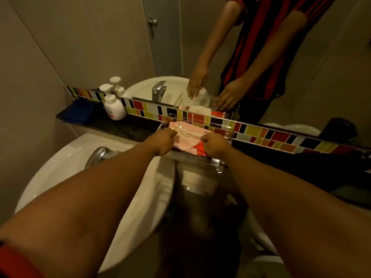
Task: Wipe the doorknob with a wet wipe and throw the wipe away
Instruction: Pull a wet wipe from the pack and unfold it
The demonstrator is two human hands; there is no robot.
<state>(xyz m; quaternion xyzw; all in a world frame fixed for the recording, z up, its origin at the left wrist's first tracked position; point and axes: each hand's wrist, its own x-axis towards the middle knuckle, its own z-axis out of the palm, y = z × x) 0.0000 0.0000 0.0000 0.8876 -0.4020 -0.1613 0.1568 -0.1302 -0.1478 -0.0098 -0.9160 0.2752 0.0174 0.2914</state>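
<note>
A pink wet wipe pack (188, 135) lies flat in a clear plastic tray (218, 125) on the dark ledge under the mirror. My left hand (163, 142) pinches the pack's left end. Over on the pack's right end, my right hand (213, 144) grips near a red patch. No loose wipe shows. A round metal doorknob (153, 22) on a pale door appears only as a reflection in the mirror, high in the view.
A white sink (60, 173) with a chrome tap (96, 155) sits below left. A white pump bottle (113, 106) and a folded blue cloth (77, 113) stand on the ledge at left. A coloured tile strip (281, 135) runs under the mirror.
</note>
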